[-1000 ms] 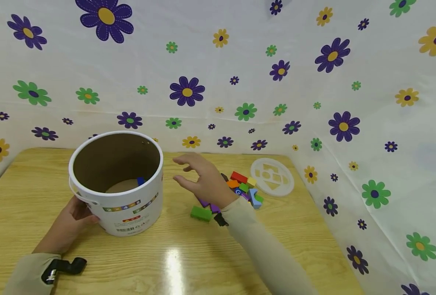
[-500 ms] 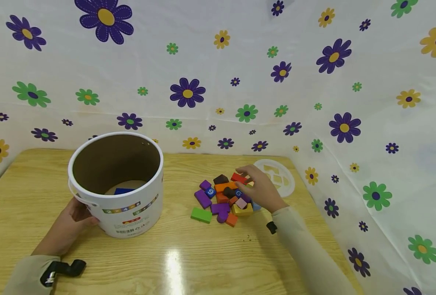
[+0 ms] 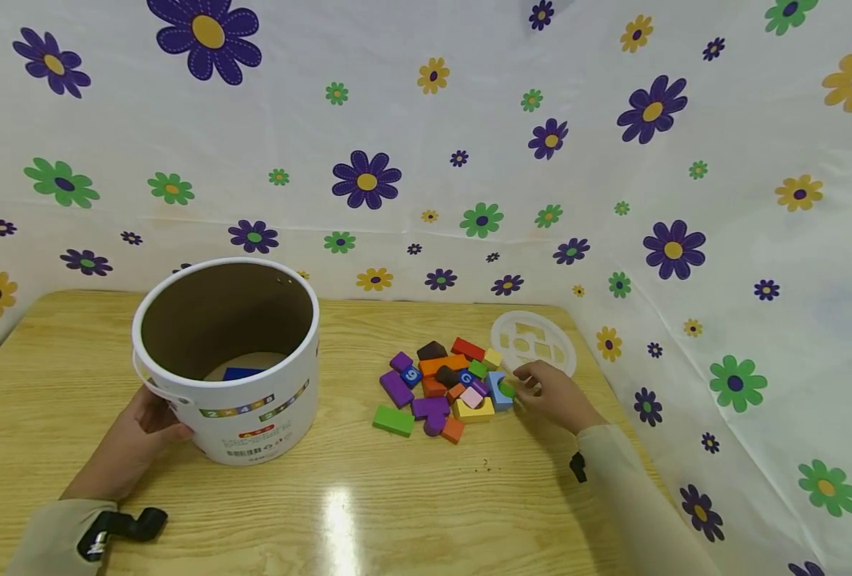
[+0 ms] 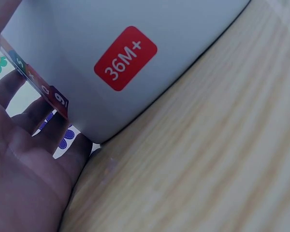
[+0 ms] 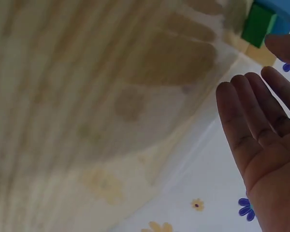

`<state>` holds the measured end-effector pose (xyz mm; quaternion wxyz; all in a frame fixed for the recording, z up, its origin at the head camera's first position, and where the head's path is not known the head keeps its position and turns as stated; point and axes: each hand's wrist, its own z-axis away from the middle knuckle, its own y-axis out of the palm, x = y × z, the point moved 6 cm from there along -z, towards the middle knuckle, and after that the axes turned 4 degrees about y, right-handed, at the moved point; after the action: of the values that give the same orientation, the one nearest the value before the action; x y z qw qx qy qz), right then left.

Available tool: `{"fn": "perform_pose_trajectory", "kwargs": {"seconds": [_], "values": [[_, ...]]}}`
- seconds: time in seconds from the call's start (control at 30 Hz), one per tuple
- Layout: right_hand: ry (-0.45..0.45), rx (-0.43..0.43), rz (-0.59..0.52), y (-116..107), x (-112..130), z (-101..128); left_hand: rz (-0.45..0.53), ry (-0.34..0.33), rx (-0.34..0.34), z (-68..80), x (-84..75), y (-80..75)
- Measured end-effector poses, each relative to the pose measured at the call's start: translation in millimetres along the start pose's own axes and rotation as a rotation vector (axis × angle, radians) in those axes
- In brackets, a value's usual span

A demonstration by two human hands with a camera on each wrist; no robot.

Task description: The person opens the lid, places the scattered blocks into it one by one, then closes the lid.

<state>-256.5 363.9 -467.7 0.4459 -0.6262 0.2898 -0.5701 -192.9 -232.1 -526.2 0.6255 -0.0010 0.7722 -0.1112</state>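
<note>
A white cardboard bucket [image 3: 253, 404] stands open at the table's left, with a blue block [image 3: 241, 373] on its floor. My left hand [image 3: 134, 440] lies against its near left wall; in the left wrist view its fingers [image 4: 24, 145] are straight along the bucket [image 4: 135, 48]. To the right lies a pile of coloured blocks [image 3: 443, 382]. My right hand [image 3: 551, 394] is at the pile's right edge, fingertips at a small green block [image 3: 506, 390] beside a light blue one [image 3: 496, 384]. In the right wrist view the hand [image 5: 261, 125] is spread, just short of the green block [image 5: 257, 25].
A white round lid [image 3: 534, 344] with shape cut-outs lies flat behind the right hand, near the table's back right corner. A flat green block [image 3: 393, 418] lies apart at the pile's front left. Flowered sheets wall the wooden table [image 3: 397, 496] at the back and right.
My right hand moved from beside the bucket rightward over the pile, then down to the pile's right edge at the green block. The left hand and the bucket stayed put.
</note>
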Motion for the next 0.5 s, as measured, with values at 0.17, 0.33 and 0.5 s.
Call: {"fn": "perform_pose_trajectory", "kwargs": {"seconds": [0.17,0.33,0.5], "values": [[0.025,0.051,-0.021,6,-13,4,0.014,0.005,-0.012,2.2,1.7,-0.1],[0.008,0.061,-0.027,9,-14,2,0.005,-0.003,-0.021,4.3,4.5,0.5],[-0.009,0.056,0.008,12,-12,-1,-0.032,-0.017,-0.019,5.5,4.1,1.7]]}}
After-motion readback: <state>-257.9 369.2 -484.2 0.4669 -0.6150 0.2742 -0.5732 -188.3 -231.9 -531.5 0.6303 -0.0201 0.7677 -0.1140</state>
